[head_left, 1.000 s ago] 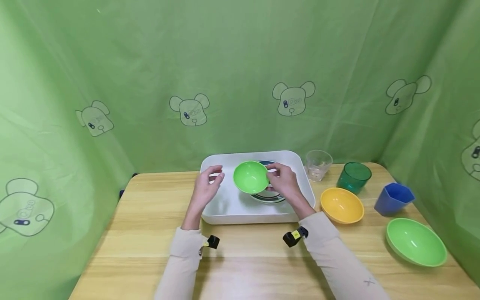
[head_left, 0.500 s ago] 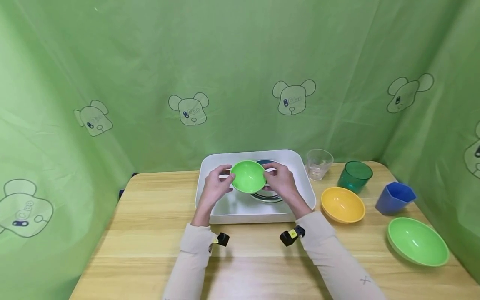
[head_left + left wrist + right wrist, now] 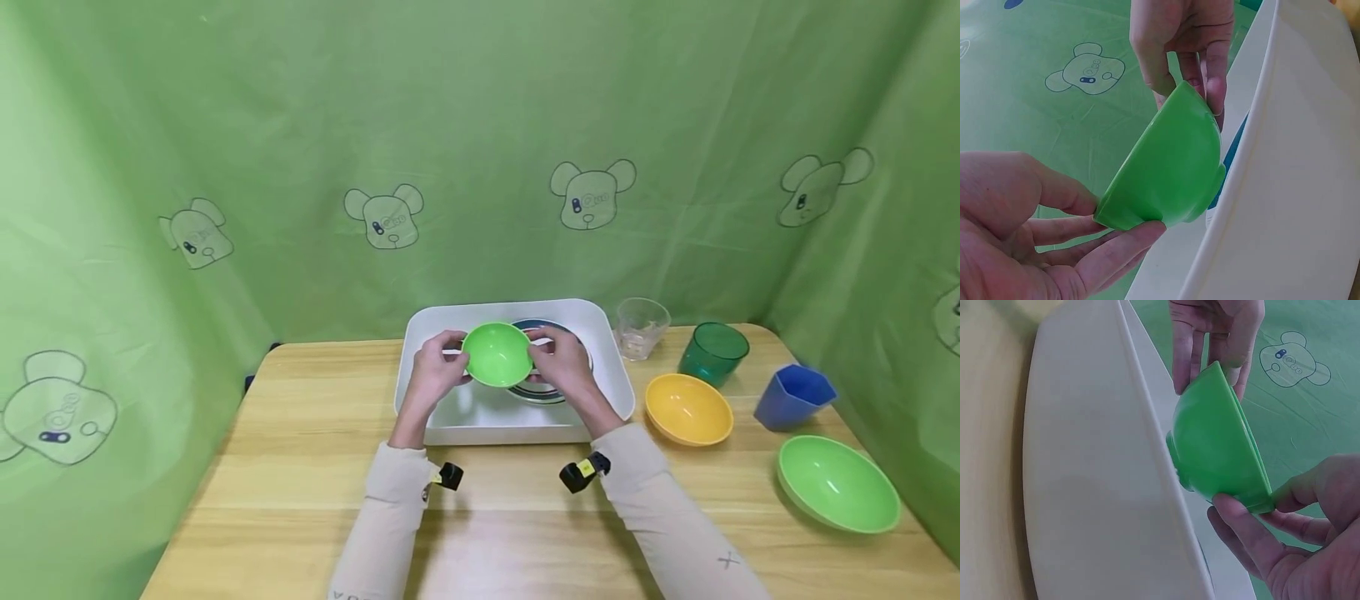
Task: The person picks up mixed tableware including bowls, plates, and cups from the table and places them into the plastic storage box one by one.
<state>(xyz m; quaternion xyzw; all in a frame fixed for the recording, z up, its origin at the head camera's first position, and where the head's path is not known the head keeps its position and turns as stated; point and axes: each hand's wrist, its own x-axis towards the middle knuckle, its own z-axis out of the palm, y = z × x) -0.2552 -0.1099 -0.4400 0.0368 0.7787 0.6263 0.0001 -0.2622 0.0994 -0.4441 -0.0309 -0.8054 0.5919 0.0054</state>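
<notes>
A small light-green bowl (image 3: 498,356) is held above a white rectangular tray (image 3: 502,435), its inside turned toward the head camera. My left hand (image 3: 433,368) pinches the bowl's left rim, thumb on the edge and fingers underneath, as the left wrist view shows. On the opposite side my right hand (image 3: 564,363) pinches the right rim in the same manner. In the right wrist view the bowl (image 3: 1219,437) appears from the side, with its foot near the tray wall (image 3: 1094,456). A dark-rimmed plate (image 3: 546,395) lies in the tray, partly hidden behind the bowl and right hand.
Right of the tray stand a clear cup (image 3: 641,327), a dark-green cup (image 3: 712,354) and a blue angular cup (image 3: 795,397). A yellow bowl (image 3: 688,408) and a larger green bowl (image 3: 837,483) lie nearer on the wooden table (image 3: 300,467). Green curtains (image 3: 480,100) surround the table.
My left hand has come in from the left and taken hold of the bowl's left rim. The right hand keeps its grip; the bowl has hardly moved.
</notes>
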